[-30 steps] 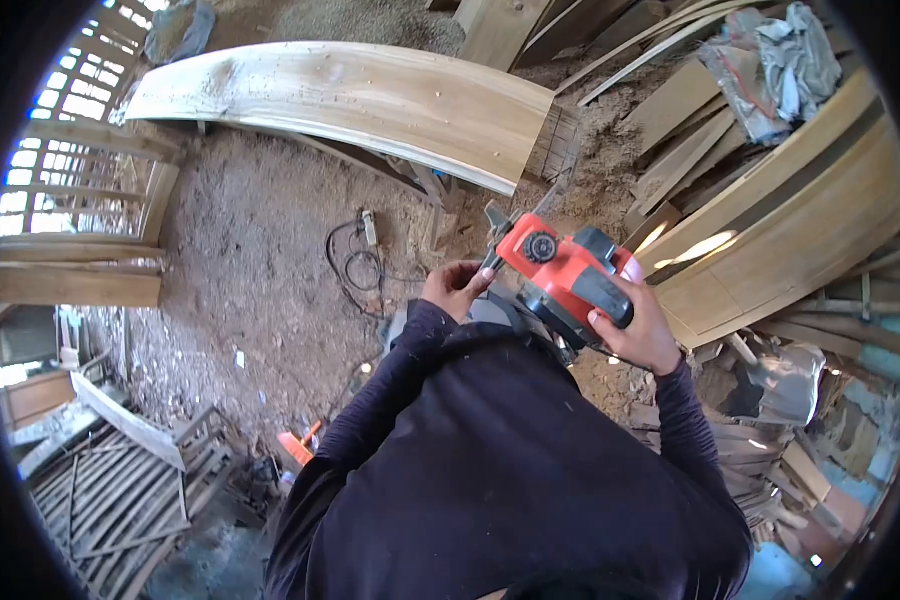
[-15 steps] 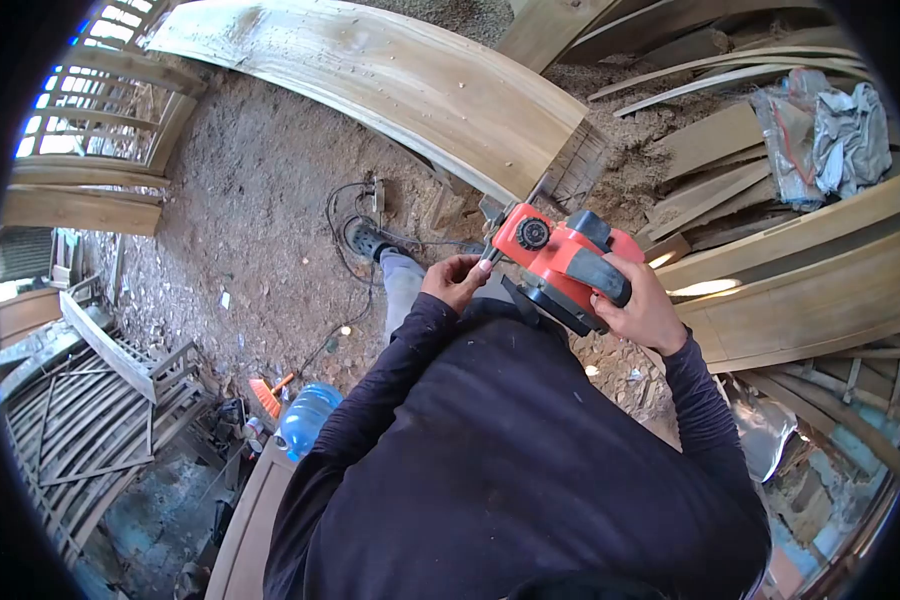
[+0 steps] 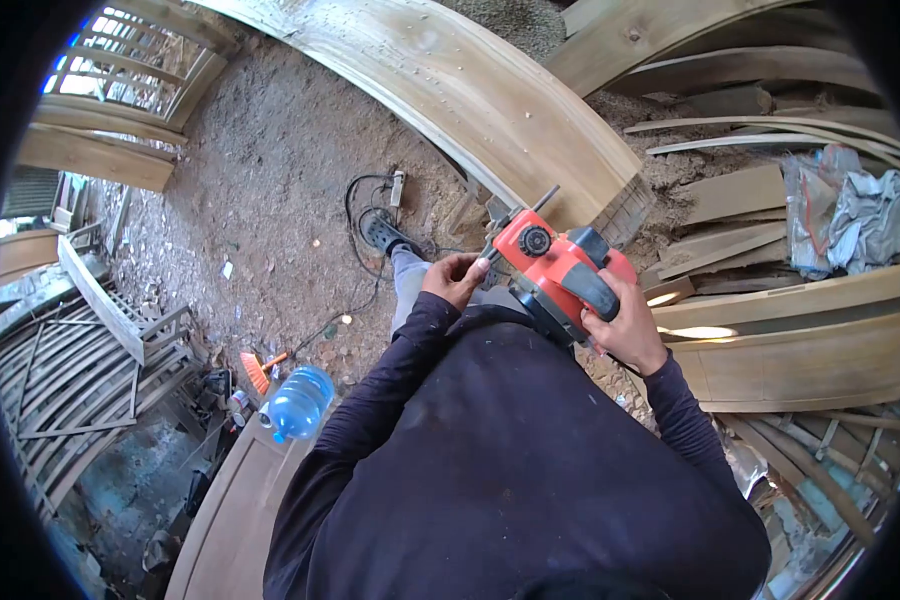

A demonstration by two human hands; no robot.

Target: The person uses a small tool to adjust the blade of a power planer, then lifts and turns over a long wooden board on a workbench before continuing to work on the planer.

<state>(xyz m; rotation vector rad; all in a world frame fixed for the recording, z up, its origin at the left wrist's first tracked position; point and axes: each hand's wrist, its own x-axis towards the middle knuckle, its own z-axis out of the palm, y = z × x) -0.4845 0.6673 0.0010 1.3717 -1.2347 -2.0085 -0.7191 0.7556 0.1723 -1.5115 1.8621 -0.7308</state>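
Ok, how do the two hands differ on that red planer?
The left hand only pinches the front end of the red planer with its fingertips, beside the round knob. The right hand wraps fully around the black rear handle. So the left hand is at the tool's nose and the right hand on top. Both touch the planer, which is held off the ground.

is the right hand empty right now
No, the right hand is wrapped around the black handle of the red planer.
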